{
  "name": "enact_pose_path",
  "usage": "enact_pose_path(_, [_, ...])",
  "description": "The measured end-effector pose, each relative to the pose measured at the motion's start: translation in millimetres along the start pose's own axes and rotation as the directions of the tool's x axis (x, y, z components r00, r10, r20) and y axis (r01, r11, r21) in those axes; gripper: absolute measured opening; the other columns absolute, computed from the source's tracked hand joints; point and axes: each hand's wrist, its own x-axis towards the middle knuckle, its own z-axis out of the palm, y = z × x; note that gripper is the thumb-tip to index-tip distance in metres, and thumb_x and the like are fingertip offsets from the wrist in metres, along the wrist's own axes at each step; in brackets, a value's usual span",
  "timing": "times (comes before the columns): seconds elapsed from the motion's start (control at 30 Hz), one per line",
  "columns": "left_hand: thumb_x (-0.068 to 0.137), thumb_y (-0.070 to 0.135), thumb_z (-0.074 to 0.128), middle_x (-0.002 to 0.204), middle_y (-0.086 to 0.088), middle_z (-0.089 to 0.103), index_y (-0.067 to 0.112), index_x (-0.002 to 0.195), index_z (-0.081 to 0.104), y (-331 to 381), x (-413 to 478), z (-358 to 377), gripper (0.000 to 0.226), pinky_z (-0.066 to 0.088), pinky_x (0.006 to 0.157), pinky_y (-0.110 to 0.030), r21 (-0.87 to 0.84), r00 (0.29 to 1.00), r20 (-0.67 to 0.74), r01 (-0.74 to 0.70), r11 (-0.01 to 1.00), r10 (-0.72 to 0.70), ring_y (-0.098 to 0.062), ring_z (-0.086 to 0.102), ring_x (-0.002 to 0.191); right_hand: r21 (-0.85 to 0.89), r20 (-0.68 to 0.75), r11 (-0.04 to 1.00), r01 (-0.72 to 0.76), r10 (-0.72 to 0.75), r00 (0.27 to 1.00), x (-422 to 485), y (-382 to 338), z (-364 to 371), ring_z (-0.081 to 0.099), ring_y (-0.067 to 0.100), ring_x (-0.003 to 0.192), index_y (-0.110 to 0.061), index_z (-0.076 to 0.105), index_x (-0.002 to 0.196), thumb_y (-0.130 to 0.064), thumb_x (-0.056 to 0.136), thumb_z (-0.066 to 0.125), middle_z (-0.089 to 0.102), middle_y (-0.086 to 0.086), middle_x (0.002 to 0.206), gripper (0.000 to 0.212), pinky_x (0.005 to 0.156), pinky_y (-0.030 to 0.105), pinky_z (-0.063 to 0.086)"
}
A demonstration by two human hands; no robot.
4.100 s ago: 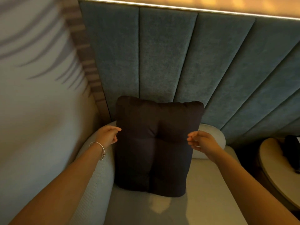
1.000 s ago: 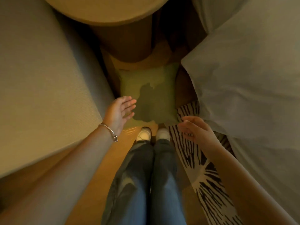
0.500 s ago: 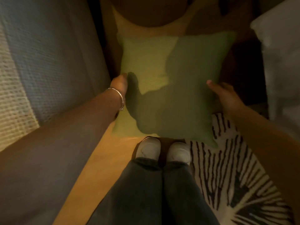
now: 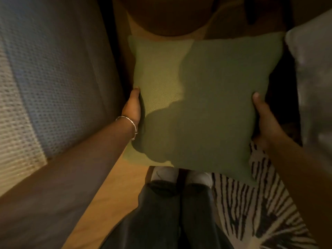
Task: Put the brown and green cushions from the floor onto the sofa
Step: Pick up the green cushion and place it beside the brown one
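Observation:
A square green cushion (image 4: 203,105) fills the middle of the head view, held above the floor and my feet. My left hand (image 4: 132,106), with a thin bracelet on the wrist, grips its left edge, thumb on top. On the right edge my right hand (image 4: 264,117) grips it the same way. The sofa (image 4: 50,78), in pale woven fabric, runs along the left side. The brown cushion is out of sight.
A round wooden table base (image 4: 170,17) stands just beyond the cushion. White bedding (image 4: 314,78) hangs at the right. A zebra-striped rug (image 4: 251,212) lies on the wooden floor (image 4: 111,191) beside my shoes (image 4: 179,175). The gap is narrow.
Four seconds ago the brown cushion stood on the sofa. Since then I turned down to the floor, both hands closed on the green cushion, and it has come up toward the camera.

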Motion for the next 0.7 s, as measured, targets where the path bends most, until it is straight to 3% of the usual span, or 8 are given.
enact_pose_path(0.13, [0.055, 0.072, 0.049, 0.129, -0.001, 0.059, 0.028, 0.129, 0.052, 37.5, -77.6, -22.2, 0.086, 0.038, 0.104, -0.041, -0.02, 0.999, 0.034, -0.039, 0.999, 0.039, -0.021, 0.056, 0.115, 0.023, -0.028, 1.0, 0.004, -0.003, 1.0, -79.2, -44.2, -9.5, 0.061, 0.019, 0.109, -0.026, 0.042, 0.134, -0.063, 0.058, 0.063, 0.06, 0.0, 0.127, 0.087, 0.088, 0.042, 0.052])
enact_pose_path(0.23, [0.05, 0.072, 0.052, 0.124, -0.004, 0.062, 0.027, 0.121, 0.059, 71.6, -153.4, -47.5, 0.084, 0.043, 0.1, -0.046, -0.046, 0.998, 0.041, -0.041, 0.998, 0.043, -0.027, 0.059, 0.111, 0.035, -0.019, 0.999, 0.034, -0.033, 0.999, -155.3, -84.5, -8.3, 0.059, 0.024, 0.114, -0.021, 0.043, 0.134, -0.058, 0.06, 0.063, 0.058, 0.007, 0.131, 0.084, 0.097, 0.046, 0.046])
enact_pose_path(0.33, [0.06, 0.065, 0.054, 0.12, -0.005, 0.065, 0.024, 0.117, 0.063, 109.4, -240.0, -77.7, 0.071, 0.046, 0.095, -0.042, -0.129, 0.991, 0.089, -0.087, 0.988, 0.099, -0.027, 0.06, 0.111, 0.013, -0.04, 0.995, 0.097, -0.097, 0.994, -241.3, -130.8, -7.5, 0.059, 0.021, 0.112, -0.028, 0.042, 0.133, -0.062, 0.055, 0.066, 0.059, 0.001, 0.13, 0.088, 0.092, 0.043, 0.048])
enact_pose_path(0.43, [0.073, 0.054, 0.05, 0.088, -0.001, 0.074, 0.022, 0.097, 0.071, 153.2, -329.9, -116.4, 0.045, 0.053, 0.068, -0.029, -0.244, 0.965, 0.19, -0.134, 0.961, 0.183, -0.02, 0.068, 0.085, -0.011, -0.053, 0.975, 0.223, -0.223, 0.973, -329.0, -183.6, -7.9, 0.064, 0.014, 0.1, -0.041, 0.049, 0.117, -0.07, 0.049, 0.068, 0.064, -0.01, 0.115, 0.076, 0.077, 0.037, 0.053])
enact_pose_path(0.5, [0.076, 0.054, 0.046, 0.075, -0.001, 0.075, 0.019, 0.09, 0.072, 183.2, -391.0, -149.6, 0.046, 0.053, 0.057, -0.023, -0.292, 0.937, 0.231, -0.192, 0.937, 0.263, -0.017, 0.069, 0.07, -0.012, -0.02, 0.949, 0.314, -0.314, 0.949, -383.8, -221.7, 0.0, 0.067, 0.007, 0.091, -0.047, 0.052, 0.101, -0.071, 0.047, 0.068, 0.066, -0.015, 0.103, 0.061, 0.067, 0.031, 0.055])
enact_pose_path(0.63, [0.083, 0.057, 0.038, 0.068, -0.003, 0.074, 0.015, 0.086, 0.072, 229.2, -490.2, -212.4, 0.054, 0.051, 0.048, -0.02, -0.362, 0.881, 0.17, -0.36, 0.86, 0.441, -0.016, 0.07, 0.061, 0.041, 0.102, 0.881, 0.471, -0.472, 0.876, -474.3, -278.3, 27.4, 0.067, 0.007, 0.091, -0.034, 0.047, 0.105, -0.058, 0.057, 0.065, 0.062, -0.005, 0.109, 0.056, 0.073, 0.032, 0.054])
enact_pose_path(0.7, [0.085, 0.058, 0.036, 0.065, 0.0, 0.074, 0.021, 0.076, 0.076, 241.2, -535.5, -240.8, 0.055, 0.05, 0.047, -0.019, -0.383, 0.856, 0.121, -0.426, 0.82, 0.502, -0.013, 0.069, 0.058, 0.107, 0.16, 0.854, 0.508, -0.519, 0.839, -517.2, -295.4, 44.3, 0.069, 0.007, 0.087, -0.027, 0.046, 0.112, -0.054, 0.056, 0.068, 0.067, -0.005, 0.104, 0.066, 0.068, 0.03, 0.058])
